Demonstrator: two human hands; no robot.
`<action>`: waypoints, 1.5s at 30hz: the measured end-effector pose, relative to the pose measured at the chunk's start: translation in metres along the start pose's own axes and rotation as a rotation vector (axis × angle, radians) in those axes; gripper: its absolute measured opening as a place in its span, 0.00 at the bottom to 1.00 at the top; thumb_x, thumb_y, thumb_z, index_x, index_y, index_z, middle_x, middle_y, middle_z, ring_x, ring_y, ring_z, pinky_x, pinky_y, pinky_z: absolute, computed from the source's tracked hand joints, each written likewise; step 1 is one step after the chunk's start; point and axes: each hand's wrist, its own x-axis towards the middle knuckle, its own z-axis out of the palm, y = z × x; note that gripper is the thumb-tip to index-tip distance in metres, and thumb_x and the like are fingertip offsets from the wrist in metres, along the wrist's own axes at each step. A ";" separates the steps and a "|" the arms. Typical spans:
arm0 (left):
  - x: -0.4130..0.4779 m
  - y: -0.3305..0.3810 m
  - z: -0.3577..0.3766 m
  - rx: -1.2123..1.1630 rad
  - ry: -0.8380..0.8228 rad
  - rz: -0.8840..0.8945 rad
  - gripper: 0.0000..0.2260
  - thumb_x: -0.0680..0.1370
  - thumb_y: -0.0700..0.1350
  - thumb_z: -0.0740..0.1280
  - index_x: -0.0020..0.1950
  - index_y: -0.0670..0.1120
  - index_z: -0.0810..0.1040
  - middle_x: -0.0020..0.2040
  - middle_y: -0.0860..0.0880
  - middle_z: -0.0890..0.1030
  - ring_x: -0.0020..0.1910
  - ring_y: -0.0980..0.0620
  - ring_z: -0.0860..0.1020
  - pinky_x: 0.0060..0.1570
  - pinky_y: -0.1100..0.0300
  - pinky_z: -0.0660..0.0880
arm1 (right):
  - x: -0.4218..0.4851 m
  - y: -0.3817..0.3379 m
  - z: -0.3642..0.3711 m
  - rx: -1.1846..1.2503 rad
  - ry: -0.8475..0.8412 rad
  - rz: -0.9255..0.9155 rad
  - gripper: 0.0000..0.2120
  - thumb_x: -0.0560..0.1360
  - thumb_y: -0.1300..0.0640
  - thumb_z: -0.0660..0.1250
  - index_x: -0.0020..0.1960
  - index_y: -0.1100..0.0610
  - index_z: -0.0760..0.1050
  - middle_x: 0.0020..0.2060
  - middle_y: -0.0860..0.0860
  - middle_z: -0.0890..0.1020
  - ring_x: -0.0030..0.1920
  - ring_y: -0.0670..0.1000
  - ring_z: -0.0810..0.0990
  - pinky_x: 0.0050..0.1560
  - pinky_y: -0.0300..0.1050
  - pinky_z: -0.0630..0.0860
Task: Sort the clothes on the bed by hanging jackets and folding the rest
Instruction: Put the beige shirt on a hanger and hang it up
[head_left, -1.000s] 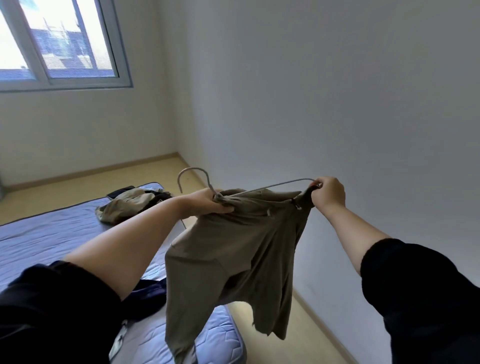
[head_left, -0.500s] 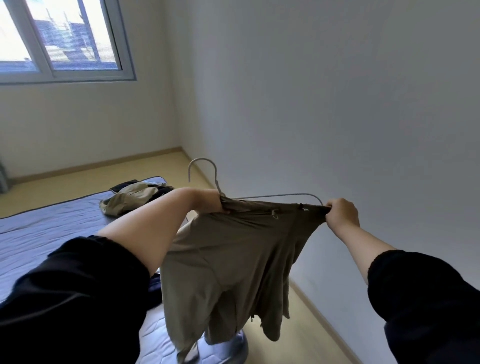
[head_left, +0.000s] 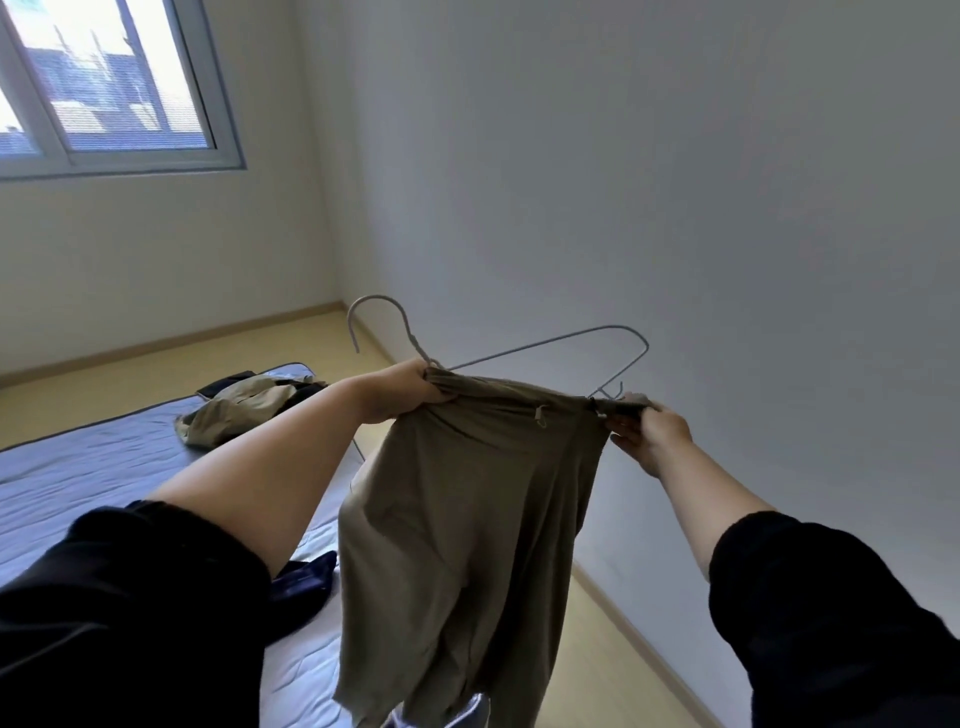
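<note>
The left hand (head_left: 410, 387) is clenched on a bunched edge of the olive jacket (head_left: 467, 519) right at the neck of the wire hanger (head_left: 545, 344); its fingertips are buried in the cloth. The right hand (head_left: 649, 431) pinches the jacket's other end beside the hanger's far corner. Whether it also grips the wire there is hard to make out. One hanger arm shows bare above the cloth; the other is hidden by the left hand and the jacket. The jacket hangs in the air between the hands, off the end of the bed (head_left: 104, 467), its hem cut off by the bottom edge. On the bed lies a khaki pile (head_left: 239, 410), with dark clothes (head_left: 301, 577) half hidden behind the left arm.
</note>
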 end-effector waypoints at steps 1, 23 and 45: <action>-0.001 -0.001 -0.001 0.004 -0.027 -0.021 0.06 0.78 0.35 0.63 0.50 0.37 0.79 0.43 0.47 0.81 0.39 0.57 0.81 0.40 0.67 0.77 | 0.000 0.000 -0.003 0.041 -0.024 -0.004 0.15 0.78 0.67 0.54 0.48 0.56 0.78 0.42 0.56 0.83 0.37 0.53 0.83 0.36 0.45 0.77; -0.010 0.033 0.009 0.674 -0.090 -0.212 0.09 0.77 0.36 0.57 0.51 0.39 0.77 0.51 0.44 0.80 0.45 0.48 0.76 0.45 0.58 0.72 | -0.010 -0.036 0.011 -0.355 0.274 -0.565 0.17 0.74 0.69 0.54 0.43 0.56 0.78 0.43 0.52 0.80 0.46 0.53 0.77 0.45 0.40 0.70; -0.013 0.041 0.015 0.651 0.263 -0.051 0.13 0.78 0.34 0.56 0.55 0.36 0.78 0.56 0.40 0.79 0.55 0.43 0.77 0.47 0.62 0.68 | -0.025 -0.029 0.015 -0.268 0.028 -0.428 0.10 0.75 0.54 0.66 0.51 0.59 0.79 0.45 0.54 0.80 0.42 0.51 0.79 0.40 0.42 0.76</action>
